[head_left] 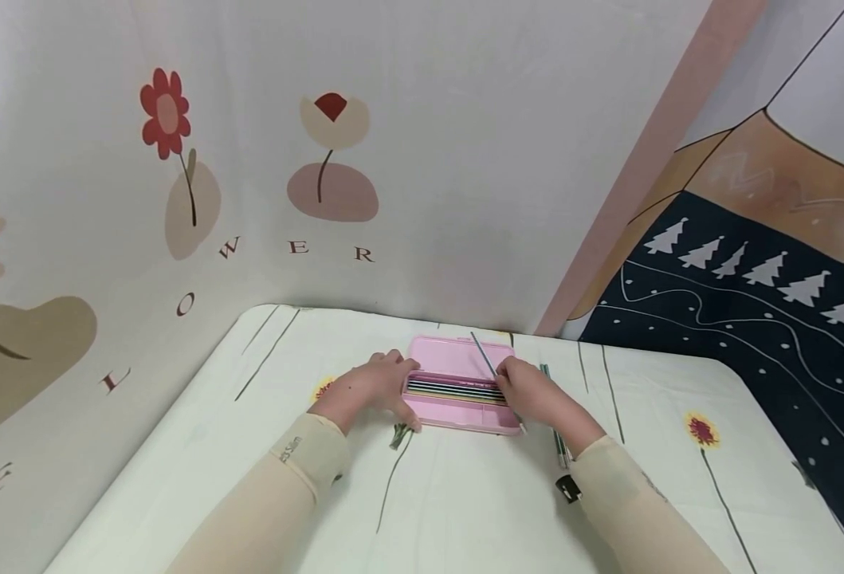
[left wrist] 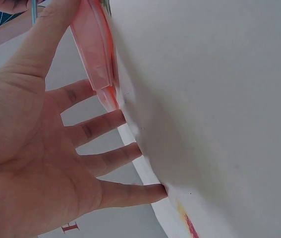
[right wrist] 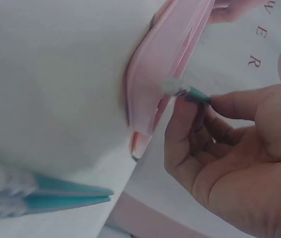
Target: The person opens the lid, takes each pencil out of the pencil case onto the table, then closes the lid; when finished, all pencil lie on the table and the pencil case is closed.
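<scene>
The right hand [head_left: 532, 391] pinches a pencil [head_left: 484, 354] at the right end of the pink case [head_left: 437, 354] in the head view, its length slanting across the pencil row [head_left: 453, 391]; in the left wrist view, the left hand [left wrist: 46, 134] spreads, thumb touching the case; right wrist, the pencil's white end protrudes.

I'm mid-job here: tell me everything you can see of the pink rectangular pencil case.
The pink rectangular pencil case has rounded corners and looks like smooth plastic. It lies flat on the white flower-print cloth, its lid open toward the far side. Slim, mostly dark pencils lie lengthwise inside, side by side. The left hand touches its left end; the right hand holds a slim blue-green pencil over its right part, contact with the case unclear.
</scene>
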The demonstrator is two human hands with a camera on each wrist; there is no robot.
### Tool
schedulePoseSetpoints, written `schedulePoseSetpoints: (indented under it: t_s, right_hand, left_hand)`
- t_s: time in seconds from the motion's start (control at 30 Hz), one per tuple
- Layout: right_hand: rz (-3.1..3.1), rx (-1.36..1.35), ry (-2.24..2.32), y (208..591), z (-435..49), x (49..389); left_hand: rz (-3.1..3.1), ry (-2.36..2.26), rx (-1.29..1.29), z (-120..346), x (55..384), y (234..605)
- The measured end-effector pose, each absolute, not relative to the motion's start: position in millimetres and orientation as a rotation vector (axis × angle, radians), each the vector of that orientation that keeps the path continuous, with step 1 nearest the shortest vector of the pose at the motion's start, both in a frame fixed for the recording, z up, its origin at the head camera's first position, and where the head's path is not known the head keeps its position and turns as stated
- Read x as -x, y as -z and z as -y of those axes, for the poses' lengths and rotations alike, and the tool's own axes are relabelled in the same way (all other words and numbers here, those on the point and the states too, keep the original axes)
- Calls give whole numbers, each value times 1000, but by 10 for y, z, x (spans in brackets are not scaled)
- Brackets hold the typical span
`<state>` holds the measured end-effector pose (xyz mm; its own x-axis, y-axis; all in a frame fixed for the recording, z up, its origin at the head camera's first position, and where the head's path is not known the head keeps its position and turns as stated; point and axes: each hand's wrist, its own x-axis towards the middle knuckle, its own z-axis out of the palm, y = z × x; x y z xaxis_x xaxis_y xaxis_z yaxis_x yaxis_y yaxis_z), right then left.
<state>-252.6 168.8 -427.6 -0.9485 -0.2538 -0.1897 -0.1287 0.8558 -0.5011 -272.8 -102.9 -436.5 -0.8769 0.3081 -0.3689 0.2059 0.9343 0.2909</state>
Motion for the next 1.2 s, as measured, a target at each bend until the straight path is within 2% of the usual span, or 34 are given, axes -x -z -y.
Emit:
schedulePoseSetpoints:
  t_s: [0.27,0.53,0.83,1.2]
  right_hand:
    - [-2677,0,949,4273,-1974,2456]
    - [-2633,-185,936,4263,-2315,2398]
    - [-2646,-220,810,4376,-2604,2315]
    - [-2593,-224,885,4474,-2612,2341]
  left_hand:
    - [-2680,-323,-395,1036,2727,4365]
    - [-2671,-322,-404,1057,2725,4357]
    - [-2670,-333,-415,1052,2724,4347]
    - [-2672,-350,-409,1049,2728,4367]
